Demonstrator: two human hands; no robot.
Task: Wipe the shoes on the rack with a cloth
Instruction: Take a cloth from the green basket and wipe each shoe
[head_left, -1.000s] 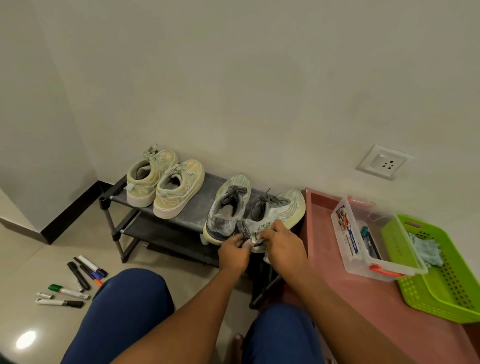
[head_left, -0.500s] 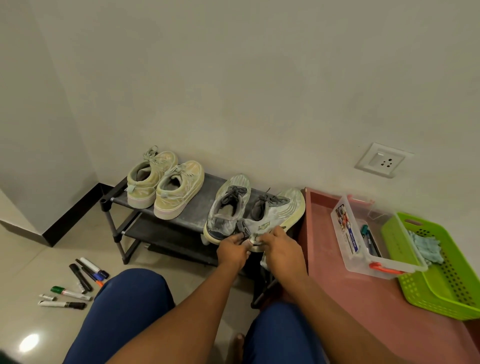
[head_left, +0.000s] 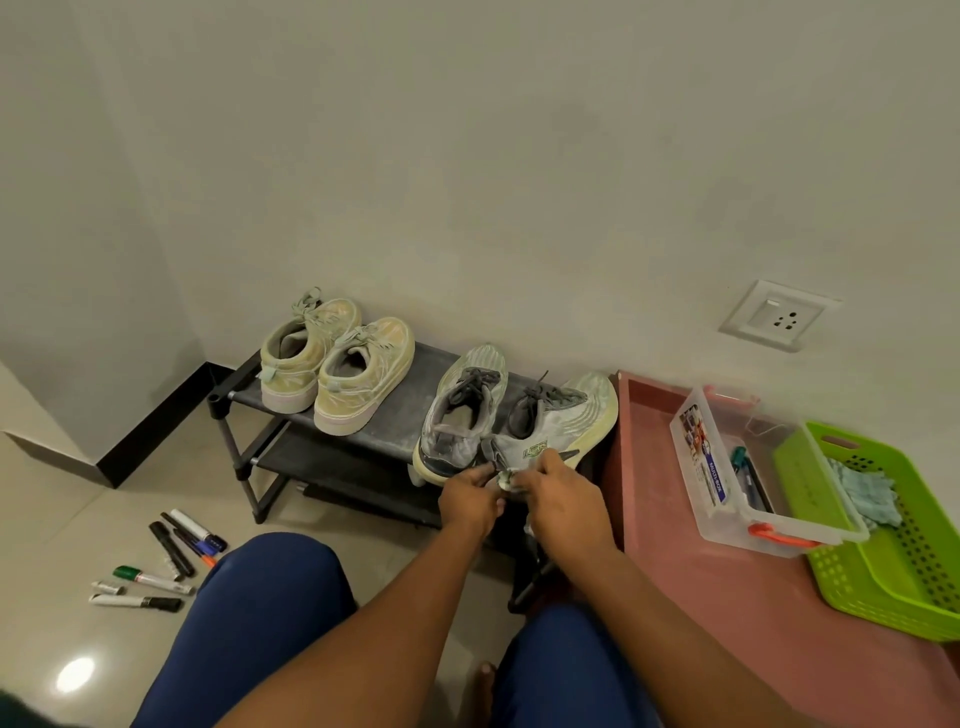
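Two pairs of shoes stand on the top shelf of a black rack (head_left: 400, 423): a beige pair (head_left: 337, 371) on the left and a grey pair on the right. My two hands meet at the heel of the right grey shoe (head_left: 558, 423). My left hand (head_left: 470, 501) pinches the shoe's heel edge. My right hand (head_left: 566, 496) grips a small pale cloth (head_left: 506, 479) against the heel. The left grey shoe (head_left: 462, 410) stands untouched beside it.
Several markers (head_left: 166, 558) lie on the floor at the left. To the right, a pink surface (head_left: 727, 613) carries a clear plastic box (head_left: 727, 478) and a green basket (head_left: 893, 566) with a light blue cloth (head_left: 865, 493) inside. A wall socket (head_left: 776, 314) sits above.
Both hands stay at the right grey shoe's heel. My right hand has slid slightly down and back, uncovering the logo on the shoe's side.
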